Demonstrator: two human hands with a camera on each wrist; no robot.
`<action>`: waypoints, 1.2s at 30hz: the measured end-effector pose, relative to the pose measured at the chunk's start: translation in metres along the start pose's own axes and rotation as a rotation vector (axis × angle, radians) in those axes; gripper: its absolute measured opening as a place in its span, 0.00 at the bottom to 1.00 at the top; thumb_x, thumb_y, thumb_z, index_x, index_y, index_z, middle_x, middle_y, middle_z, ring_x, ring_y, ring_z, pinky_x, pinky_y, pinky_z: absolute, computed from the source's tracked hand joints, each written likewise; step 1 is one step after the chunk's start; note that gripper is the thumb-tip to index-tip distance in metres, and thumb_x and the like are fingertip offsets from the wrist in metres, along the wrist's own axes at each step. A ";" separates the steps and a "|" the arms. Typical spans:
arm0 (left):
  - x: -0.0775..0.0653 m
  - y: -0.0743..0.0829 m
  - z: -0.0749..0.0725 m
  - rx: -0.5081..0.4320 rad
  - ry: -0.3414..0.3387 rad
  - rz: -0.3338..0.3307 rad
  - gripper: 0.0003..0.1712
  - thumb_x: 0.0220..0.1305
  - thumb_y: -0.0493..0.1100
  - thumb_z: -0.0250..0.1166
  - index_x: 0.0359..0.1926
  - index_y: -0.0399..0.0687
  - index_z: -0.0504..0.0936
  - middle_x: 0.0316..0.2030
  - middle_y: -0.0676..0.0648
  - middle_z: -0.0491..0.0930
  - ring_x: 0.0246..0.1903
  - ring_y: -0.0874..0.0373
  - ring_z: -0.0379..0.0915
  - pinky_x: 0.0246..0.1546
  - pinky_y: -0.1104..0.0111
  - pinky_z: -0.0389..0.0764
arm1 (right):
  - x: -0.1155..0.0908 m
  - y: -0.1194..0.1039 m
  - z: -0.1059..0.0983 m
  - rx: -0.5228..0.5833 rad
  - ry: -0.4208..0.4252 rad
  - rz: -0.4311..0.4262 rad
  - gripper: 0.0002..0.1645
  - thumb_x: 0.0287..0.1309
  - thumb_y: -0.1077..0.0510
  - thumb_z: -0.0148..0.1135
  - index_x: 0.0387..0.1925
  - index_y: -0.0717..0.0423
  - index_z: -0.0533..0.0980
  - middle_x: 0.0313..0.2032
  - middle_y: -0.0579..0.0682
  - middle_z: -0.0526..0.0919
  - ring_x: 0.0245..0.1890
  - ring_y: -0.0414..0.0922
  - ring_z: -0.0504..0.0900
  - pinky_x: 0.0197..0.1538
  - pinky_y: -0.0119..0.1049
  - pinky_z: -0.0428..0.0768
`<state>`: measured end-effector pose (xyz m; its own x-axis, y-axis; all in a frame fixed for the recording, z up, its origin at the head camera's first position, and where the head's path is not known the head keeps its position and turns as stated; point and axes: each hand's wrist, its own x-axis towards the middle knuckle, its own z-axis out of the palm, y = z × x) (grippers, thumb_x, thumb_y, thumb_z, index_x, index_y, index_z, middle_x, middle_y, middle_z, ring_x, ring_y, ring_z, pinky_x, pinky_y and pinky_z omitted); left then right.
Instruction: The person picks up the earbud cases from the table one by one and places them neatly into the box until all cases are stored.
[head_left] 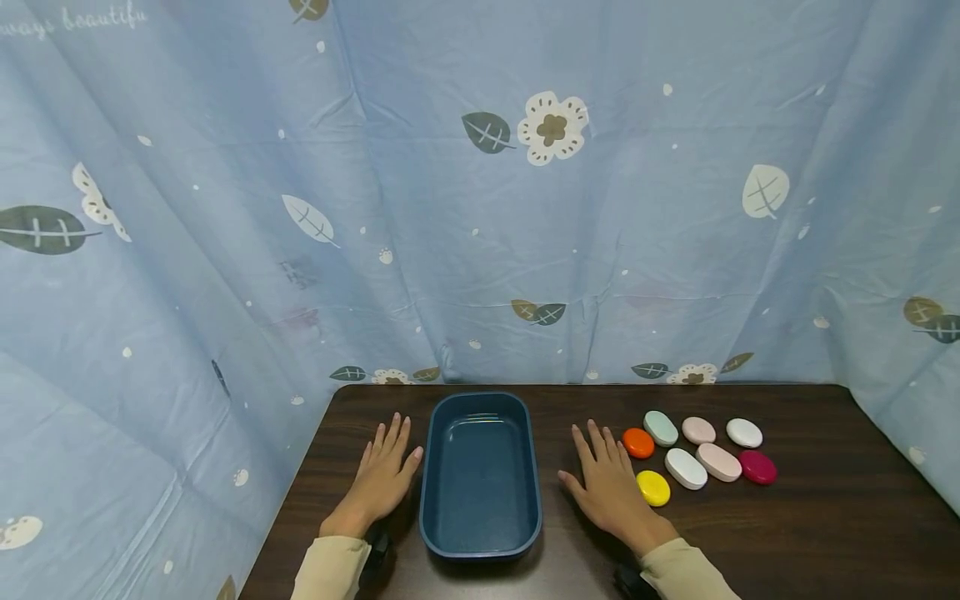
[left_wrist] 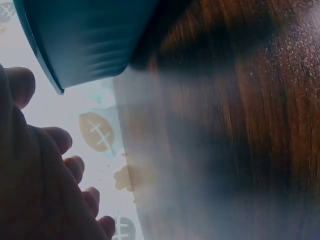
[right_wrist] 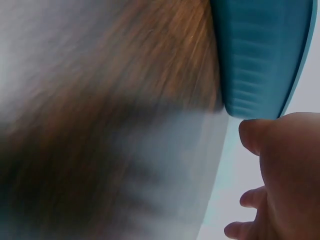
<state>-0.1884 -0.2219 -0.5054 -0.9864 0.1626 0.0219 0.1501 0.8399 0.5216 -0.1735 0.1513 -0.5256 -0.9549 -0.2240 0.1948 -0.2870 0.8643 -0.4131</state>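
A dark blue rectangular tray (head_left: 482,546) with rounded corners stands on the table between my two hands, nothing lying in it. To its left, my left hand (head_left: 378,479) is spread palm down with fingers straight, the thumb near the tray's side. My right hand (head_left: 609,487) is spread likewise on the right, holding nothing. Close by its fingers lie an orange round piece (head_left: 638,443) and a yellow round piece (head_left: 653,488). Both wrist views show the tray's ribbed outer wall (left_wrist: 100,45) beyond the thumb.
Right of my right hand lie several more smooth pieces: a mint oval (head_left: 661,427), a white oval (head_left: 686,468), a pink oval (head_left: 718,462), a pink round (head_left: 698,430), a white round (head_left: 745,432) and a magenta one (head_left: 758,467). A blue patterned curtain (head_left: 420,208) hangs behind the dark wooden table (head_left: 840,533).
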 end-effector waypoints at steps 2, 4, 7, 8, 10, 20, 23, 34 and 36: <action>0.000 0.001 0.001 -0.016 -0.002 -0.004 0.40 0.85 0.57 0.45 0.84 0.38 0.49 0.84 0.34 0.42 0.82 0.30 0.33 0.77 0.33 0.38 | -0.004 0.002 -0.003 -0.021 0.013 0.001 0.46 0.70 0.44 0.66 0.77 0.65 0.63 0.77 0.74 0.59 0.76 0.76 0.57 0.74 0.74 0.55; -0.001 0.002 0.002 -0.028 -0.005 -0.007 0.41 0.86 0.58 0.44 0.84 0.38 0.48 0.84 0.35 0.41 0.82 0.30 0.32 0.77 0.33 0.38 | -0.008 0.004 -0.006 -0.044 0.021 0.002 0.46 0.69 0.44 0.67 0.77 0.65 0.63 0.76 0.74 0.59 0.75 0.75 0.57 0.73 0.74 0.56; -0.003 0.008 0.001 -0.059 0.008 0.003 0.41 0.85 0.58 0.44 0.83 0.36 0.50 0.83 0.33 0.42 0.81 0.29 0.33 0.76 0.32 0.38 | -0.015 0.009 -0.011 -0.069 0.032 0.004 0.47 0.68 0.44 0.69 0.77 0.66 0.63 0.76 0.75 0.59 0.75 0.76 0.58 0.73 0.74 0.57; -0.003 0.011 0.001 -0.075 0.013 0.011 0.41 0.85 0.58 0.44 0.83 0.35 0.50 0.83 0.32 0.43 0.81 0.28 0.33 0.75 0.31 0.38 | -0.017 0.010 -0.013 -0.076 0.034 0.007 0.48 0.67 0.44 0.69 0.77 0.66 0.64 0.76 0.75 0.60 0.75 0.76 0.58 0.72 0.74 0.57; -0.004 0.017 -0.001 -0.126 0.012 0.022 0.40 0.86 0.56 0.45 0.83 0.34 0.50 0.83 0.31 0.43 0.81 0.27 0.33 0.74 0.29 0.38 | -0.021 0.013 -0.016 -0.100 0.038 0.011 0.48 0.67 0.45 0.70 0.77 0.66 0.64 0.76 0.75 0.60 0.74 0.76 0.60 0.72 0.74 0.59; -0.002 0.036 -0.002 -0.398 -0.062 -0.022 0.38 0.85 0.48 0.50 0.83 0.34 0.50 0.80 0.29 0.53 0.78 0.27 0.49 0.74 0.32 0.53 | -0.040 0.028 -0.028 -0.198 0.116 -0.005 0.48 0.54 0.53 0.81 0.71 0.67 0.71 0.65 0.74 0.72 0.63 0.73 0.75 0.62 0.71 0.74; -0.002 0.037 -0.001 -0.432 -0.019 -0.029 0.35 0.83 0.43 0.54 0.80 0.31 0.57 0.71 0.29 0.65 0.64 0.33 0.71 0.63 0.41 0.73 | -0.043 0.033 -0.028 -0.203 0.146 -0.026 0.46 0.50 0.57 0.83 0.69 0.67 0.73 0.62 0.73 0.75 0.58 0.71 0.78 0.58 0.69 0.77; 0.003 0.039 0.005 -0.664 0.093 -0.126 0.29 0.71 0.28 0.56 0.72 0.26 0.69 0.45 0.40 0.71 0.29 0.58 0.67 0.24 0.69 0.73 | -0.051 0.045 -0.030 -0.152 0.184 -0.035 0.36 0.45 0.68 0.82 0.59 0.67 0.79 0.54 0.68 0.78 0.53 0.66 0.81 0.54 0.63 0.81; 0.004 0.039 0.006 -0.708 0.094 -0.157 0.29 0.70 0.28 0.57 0.72 0.28 0.70 0.44 0.42 0.71 0.28 0.59 0.66 0.23 0.69 0.72 | -0.051 0.047 -0.031 -0.143 0.193 -0.031 0.34 0.44 0.70 0.82 0.57 0.66 0.80 0.53 0.67 0.79 0.52 0.66 0.81 0.51 0.63 0.82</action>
<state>-0.1860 -0.1849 -0.4902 -0.9991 -0.0039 -0.0423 -0.0415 0.3081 0.9505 -0.1355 0.2171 -0.5274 -0.9097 -0.1732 0.3775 -0.2894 0.9162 -0.2771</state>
